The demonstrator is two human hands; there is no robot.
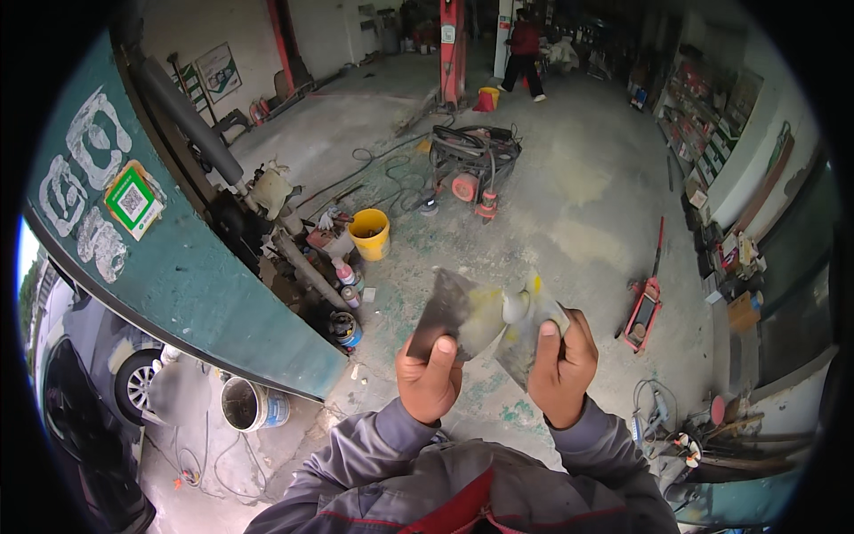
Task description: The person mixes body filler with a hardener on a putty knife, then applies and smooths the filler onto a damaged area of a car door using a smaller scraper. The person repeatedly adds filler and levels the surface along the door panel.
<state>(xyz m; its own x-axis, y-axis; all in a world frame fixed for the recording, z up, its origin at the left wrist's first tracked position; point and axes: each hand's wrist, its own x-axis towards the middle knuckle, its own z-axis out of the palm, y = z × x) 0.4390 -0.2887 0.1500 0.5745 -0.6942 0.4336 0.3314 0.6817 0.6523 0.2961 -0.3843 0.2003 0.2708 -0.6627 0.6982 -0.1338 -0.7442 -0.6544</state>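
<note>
My left hand point(429, 374) grips a dark, flat square scraper point(445, 303) by its lower edge, thumb on top, with a pale smear and yellow stain toward its right side. A second, lighter square scraper point(525, 351) is in my right hand point(560, 365), thumb pressed on its face, tilted and streaked with yellow. A lump of whitish-grey paste point(516, 308) sits where the two blades meet, at their upper inner corners. Both hands are held in front of my chest above the concrete floor point(578, 249).
Left: teal panel point(151, 267), car point(89, 338), white bucket point(245, 405), yellow bucket point(368, 233), bottles and pipes. Ahead: hose machine point(471, 178), red post point(451, 62), person in red top point(522, 58). Right: red floor jack point(642, 316), shelves point(698, 116), tools with cords point(667, 427).
</note>
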